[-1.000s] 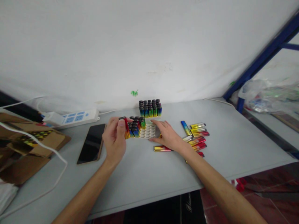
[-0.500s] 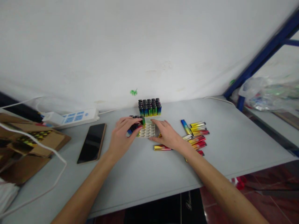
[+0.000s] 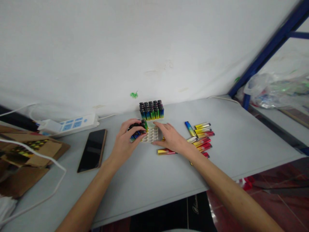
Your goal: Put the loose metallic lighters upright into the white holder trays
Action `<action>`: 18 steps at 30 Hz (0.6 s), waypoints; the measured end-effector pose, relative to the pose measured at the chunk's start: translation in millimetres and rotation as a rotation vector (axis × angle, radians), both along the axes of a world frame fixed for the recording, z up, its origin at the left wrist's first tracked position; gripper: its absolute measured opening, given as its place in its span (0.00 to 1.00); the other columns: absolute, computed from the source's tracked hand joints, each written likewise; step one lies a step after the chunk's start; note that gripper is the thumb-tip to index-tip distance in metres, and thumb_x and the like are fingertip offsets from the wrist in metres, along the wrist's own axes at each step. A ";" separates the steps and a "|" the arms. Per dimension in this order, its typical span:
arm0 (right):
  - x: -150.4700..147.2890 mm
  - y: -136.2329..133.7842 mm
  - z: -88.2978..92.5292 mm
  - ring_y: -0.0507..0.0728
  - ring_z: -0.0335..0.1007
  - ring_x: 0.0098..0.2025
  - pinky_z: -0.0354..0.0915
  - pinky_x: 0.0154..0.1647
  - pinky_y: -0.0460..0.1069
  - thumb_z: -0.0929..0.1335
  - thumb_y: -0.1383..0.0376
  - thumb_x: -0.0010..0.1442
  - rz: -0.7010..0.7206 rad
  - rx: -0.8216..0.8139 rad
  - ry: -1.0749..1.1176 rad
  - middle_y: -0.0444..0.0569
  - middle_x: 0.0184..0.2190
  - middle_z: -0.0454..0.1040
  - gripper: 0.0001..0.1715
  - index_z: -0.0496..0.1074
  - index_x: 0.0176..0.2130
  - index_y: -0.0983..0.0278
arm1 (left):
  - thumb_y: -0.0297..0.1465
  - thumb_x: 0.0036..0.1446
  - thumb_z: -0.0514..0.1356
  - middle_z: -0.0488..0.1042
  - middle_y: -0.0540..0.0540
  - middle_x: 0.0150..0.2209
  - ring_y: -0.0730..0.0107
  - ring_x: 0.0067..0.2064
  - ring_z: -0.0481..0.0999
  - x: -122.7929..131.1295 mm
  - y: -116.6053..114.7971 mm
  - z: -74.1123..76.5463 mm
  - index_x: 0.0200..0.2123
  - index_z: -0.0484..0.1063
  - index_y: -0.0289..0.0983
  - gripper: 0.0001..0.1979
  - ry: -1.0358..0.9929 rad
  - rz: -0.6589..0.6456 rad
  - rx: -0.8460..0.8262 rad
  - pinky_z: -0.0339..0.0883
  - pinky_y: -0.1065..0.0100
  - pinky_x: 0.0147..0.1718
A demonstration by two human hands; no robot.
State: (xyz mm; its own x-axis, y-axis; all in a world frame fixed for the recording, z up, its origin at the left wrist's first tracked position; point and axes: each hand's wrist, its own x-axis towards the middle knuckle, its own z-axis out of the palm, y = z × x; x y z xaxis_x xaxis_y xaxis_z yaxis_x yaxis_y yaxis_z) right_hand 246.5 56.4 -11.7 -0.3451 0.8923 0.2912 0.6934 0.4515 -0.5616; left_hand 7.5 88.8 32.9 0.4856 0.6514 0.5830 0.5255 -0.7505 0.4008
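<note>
A white tray (image 3: 152, 134) with rows of round holes lies on the table, its left part filled with upright lighters (image 3: 138, 131) that have black tops. My left hand (image 3: 127, 137) reaches over that filled part, thumb and fingers curled around a lighter whose body is mostly hidden. My right hand (image 3: 172, 138) grips the tray's right end, forefinger at the back corner and thumb at the front corner. Just beneath the right hand lies a gold and red lighter (image 3: 166, 151). More loose lighters (image 3: 202, 140), gold, red and silver, are scattered right of the hand, beside a blue and yellow one (image 3: 190, 128).
Behind the tray, a block of upright lighters (image 3: 151, 111) stands near the wall. To the left are a phone (image 3: 92, 150), a white power strip (image 3: 74, 124), an opened cardboard box (image 3: 26, 161) and a white cable (image 3: 56, 190). A blue metal frame (image 3: 263, 54) rises at the right.
The camera view has shifted slightly. My left fingers have moved a little over the filled end of the tray; my right hand keeps its place at the other end.
</note>
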 end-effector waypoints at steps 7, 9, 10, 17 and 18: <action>0.4 -1.2 0.3 0.71 0.67 0.66 0.59 0.70 0.71 0.78 0.58 0.62 0.003 -0.012 -0.008 0.65 0.66 0.68 0.50 0.55 0.72 0.62 | 0.34 0.68 0.63 0.73 0.40 0.58 0.53 0.61 0.74 -0.4 0.0 -0.7 0.47 0.77 0.41 0.07 0.038 0.037 -0.010 0.69 0.48 0.63; 0.6 -2.1 1.8 0.71 0.66 0.67 0.59 0.70 0.71 0.77 0.58 0.62 0.011 -0.015 -0.018 0.65 0.66 0.68 0.49 0.55 0.72 0.63 | 0.33 0.69 0.62 0.71 0.39 0.60 0.53 0.62 0.73 0.5 -0.7 -3.4 0.52 0.75 0.42 0.10 0.042 0.071 0.008 0.69 0.47 0.63; 0.9 -2.5 3.0 0.71 0.65 0.67 0.59 0.70 0.70 0.77 0.58 0.63 0.016 -0.015 -0.021 0.65 0.66 0.68 0.49 0.55 0.72 0.63 | 0.33 0.69 0.62 0.69 0.39 0.61 0.52 0.63 0.72 0.9 -0.8 -5.1 0.55 0.74 0.43 0.12 0.042 0.084 0.015 0.68 0.47 0.64; 18.5 -0.8 21.3 0.67 0.70 0.63 0.67 0.65 0.64 0.72 0.51 0.69 0.013 0.054 0.008 0.60 0.60 0.73 0.31 0.68 0.64 0.62 | 0.36 0.67 0.65 0.61 0.37 0.69 0.47 0.70 0.65 -1.5 2.2 -13.3 0.65 0.65 0.46 0.25 0.111 0.084 -0.008 0.64 0.43 0.67; 23.8 -0.4 24.2 0.66 0.72 0.60 0.68 0.63 0.63 0.72 0.52 0.69 -0.004 0.050 -0.001 0.59 0.57 0.75 0.27 0.71 0.61 0.62 | 0.36 0.67 0.65 0.61 0.37 0.69 0.47 0.70 0.64 -2.6 2.9 -13.3 0.65 0.65 0.46 0.25 0.121 0.077 -0.015 0.64 0.43 0.68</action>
